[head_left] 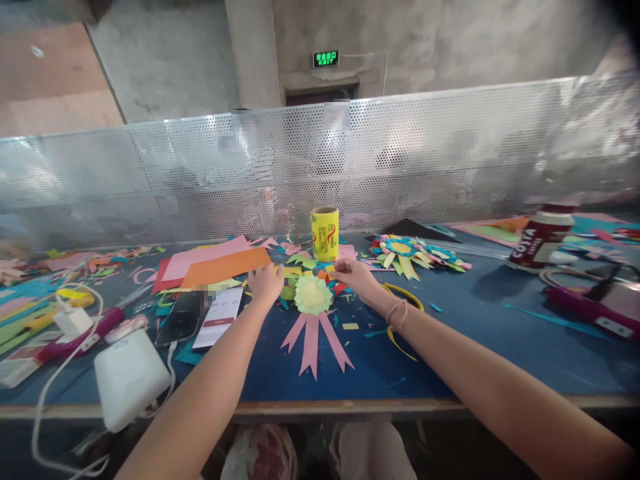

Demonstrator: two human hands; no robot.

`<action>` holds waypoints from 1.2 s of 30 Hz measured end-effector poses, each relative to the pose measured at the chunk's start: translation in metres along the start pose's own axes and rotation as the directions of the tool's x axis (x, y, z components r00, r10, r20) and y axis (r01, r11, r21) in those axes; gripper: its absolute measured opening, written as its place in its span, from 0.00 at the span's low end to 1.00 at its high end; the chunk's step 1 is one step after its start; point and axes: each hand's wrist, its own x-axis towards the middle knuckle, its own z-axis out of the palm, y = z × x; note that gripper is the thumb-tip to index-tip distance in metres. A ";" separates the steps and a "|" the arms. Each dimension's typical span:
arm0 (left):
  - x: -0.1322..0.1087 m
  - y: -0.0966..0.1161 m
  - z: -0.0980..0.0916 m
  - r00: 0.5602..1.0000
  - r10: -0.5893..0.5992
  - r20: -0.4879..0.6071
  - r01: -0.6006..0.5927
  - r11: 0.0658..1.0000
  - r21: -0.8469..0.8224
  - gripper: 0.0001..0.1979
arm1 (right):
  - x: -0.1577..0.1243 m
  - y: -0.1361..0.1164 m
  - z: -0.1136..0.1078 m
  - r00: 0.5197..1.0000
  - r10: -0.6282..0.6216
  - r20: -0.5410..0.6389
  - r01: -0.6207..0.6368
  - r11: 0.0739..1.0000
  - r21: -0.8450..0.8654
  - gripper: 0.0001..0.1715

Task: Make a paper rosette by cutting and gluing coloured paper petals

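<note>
A paper rosette (313,295) lies on the blue table, with a ruffled pale green round and pink notched tails (311,347) pointing toward me. My left hand (266,283) is just left of it, by the orange paper, fingers slightly apart and nothing visible in them. On the right, my right hand (354,277) has its fingertips drawn together over small red and yellow paper scraps (327,273); whatever they may hold is too small to make out. Behind the rosette stands a yellow tape roll (325,233) on end.
Finished-looking multicoloured rosettes (403,248) lie to the right. Orange paper (225,267) and pink sheets are at left, near a phone (220,317) with a timer. A white charger (131,377), purple glue gun (590,310), bottle (543,239) and perforated metal screen (300,167) surround the workspace.
</note>
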 end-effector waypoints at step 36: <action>-0.031 0.041 0.011 0.859 0.200 0.471 0.442 0.174 -0.880 0.13 | 0.004 -0.054 -0.010 0.941 -0.070 -0.331 0.210 0.887 0.411 0.22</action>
